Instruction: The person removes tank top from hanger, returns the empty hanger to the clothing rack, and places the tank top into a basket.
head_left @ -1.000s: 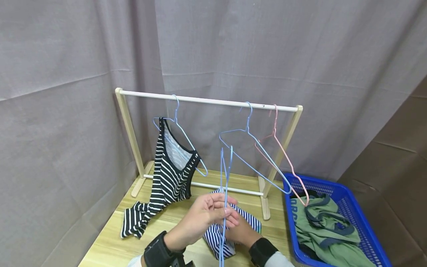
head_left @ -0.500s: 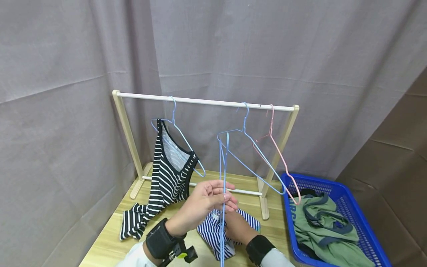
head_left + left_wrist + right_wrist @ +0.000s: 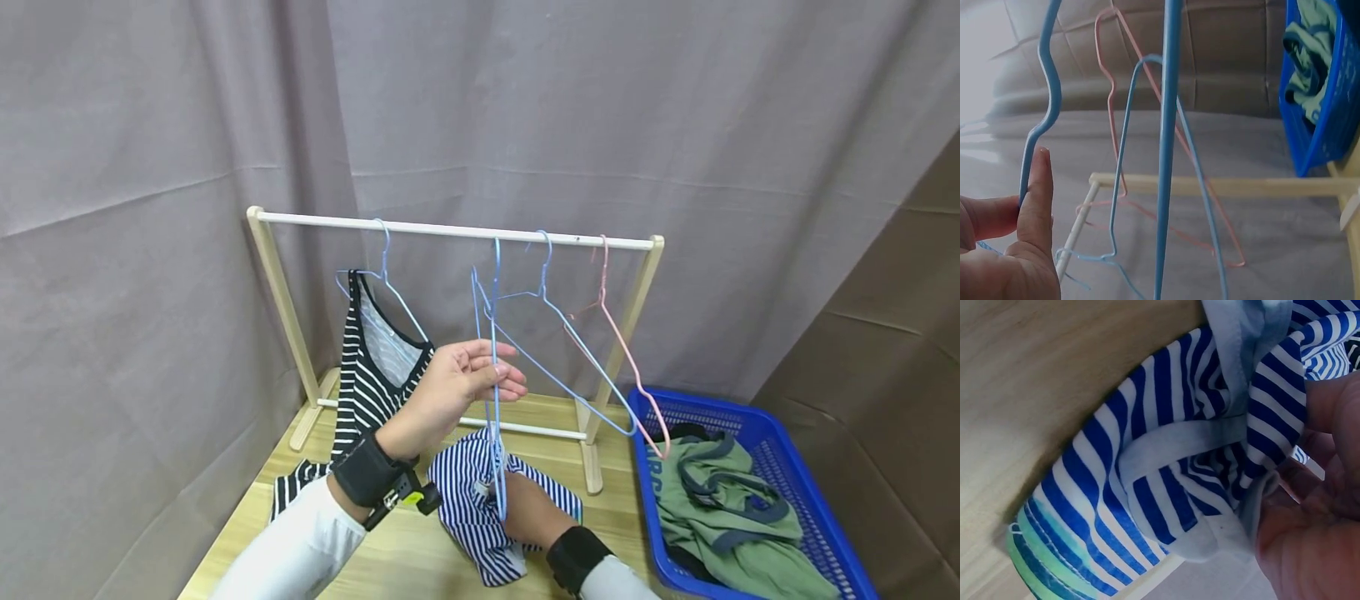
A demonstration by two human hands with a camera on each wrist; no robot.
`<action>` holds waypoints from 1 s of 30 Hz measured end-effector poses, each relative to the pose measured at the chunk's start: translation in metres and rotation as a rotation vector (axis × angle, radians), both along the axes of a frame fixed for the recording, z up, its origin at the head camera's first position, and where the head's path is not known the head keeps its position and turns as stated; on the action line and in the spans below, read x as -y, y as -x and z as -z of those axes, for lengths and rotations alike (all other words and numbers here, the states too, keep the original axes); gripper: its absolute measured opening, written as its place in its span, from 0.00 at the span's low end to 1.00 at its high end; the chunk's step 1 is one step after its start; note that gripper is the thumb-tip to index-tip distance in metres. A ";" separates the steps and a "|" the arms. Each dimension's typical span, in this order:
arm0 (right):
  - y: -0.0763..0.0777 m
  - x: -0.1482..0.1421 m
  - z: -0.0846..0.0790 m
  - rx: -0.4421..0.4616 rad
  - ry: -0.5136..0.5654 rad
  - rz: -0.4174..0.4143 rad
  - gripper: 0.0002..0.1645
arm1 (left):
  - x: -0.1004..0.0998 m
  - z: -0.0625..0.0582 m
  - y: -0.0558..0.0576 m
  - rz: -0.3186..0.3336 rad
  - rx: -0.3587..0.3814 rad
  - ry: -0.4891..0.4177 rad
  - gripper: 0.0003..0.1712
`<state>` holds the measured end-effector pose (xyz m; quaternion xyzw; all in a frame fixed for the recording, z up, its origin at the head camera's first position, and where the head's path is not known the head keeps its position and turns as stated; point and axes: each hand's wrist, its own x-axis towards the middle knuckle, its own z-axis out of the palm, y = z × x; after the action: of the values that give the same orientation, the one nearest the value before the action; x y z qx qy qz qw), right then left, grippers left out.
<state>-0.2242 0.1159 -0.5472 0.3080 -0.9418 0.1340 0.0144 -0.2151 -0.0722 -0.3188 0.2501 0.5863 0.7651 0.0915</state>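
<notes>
My left hand (image 3: 459, 377) pinches a blue wire hanger (image 3: 497, 304) between thumb and fingers, in front of the rack. Seen edge-on in the head view, the hanger reaches up to the white rail's height, and its lower end overlaps the striped garment. The left wrist view shows thumb and finger on the bent blue wire (image 3: 1052, 87). My right hand (image 3: 528, 507) is low over the table, gripping a blue-and-white striped garment (image 3: 467, 483) with a pale trim. In the right wrist view its fingers (image 3: 1322, 403) are curled into the bunched fabric (image 3: 1160, 506), partly hidden by it.
A wooden rack with a white rail (image 3: 442, 228) carries a black-and-white striped top (image 3: 367, 358) on a hanger. Blue (image 3: 585, 346) and pink (image 3: 634, 358) bare hangers hang rightward. A blue basket (image 3: 813, 479) of green clothing (image 3: 720, 508) stands right.
My left hand has risen with the blue hanger, whose top now reaches the rail's height in the head view. My right hand stays at the striped garment, which now shows more of its left side.
</notes>
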 end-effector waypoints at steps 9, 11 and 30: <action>-0.006 -0.003 -0.005 0.076 -0.072 0.064 0.26 | -0.009 -0.017 0.033 -0.078 0.035 -0.042 0.18; -0.006 -0.004 -0.005 0.117 -0.051 0.070 0.27 | -0.011 -0.019 0.037 -0.101 0.036 -0.038 0.18; -0.003 -0.004 -0.001 0.101 -0.051 0.058 0.26 | -0.017 -0.010 0.067 -0.171 0.137 -0.056 0.21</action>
<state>-0.2208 0.1196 -0.5467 0.2735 -0.9530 0.1247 -0.0370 -0.2818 -0.0550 -0.3089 0.1489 0.5763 0.8014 0.0588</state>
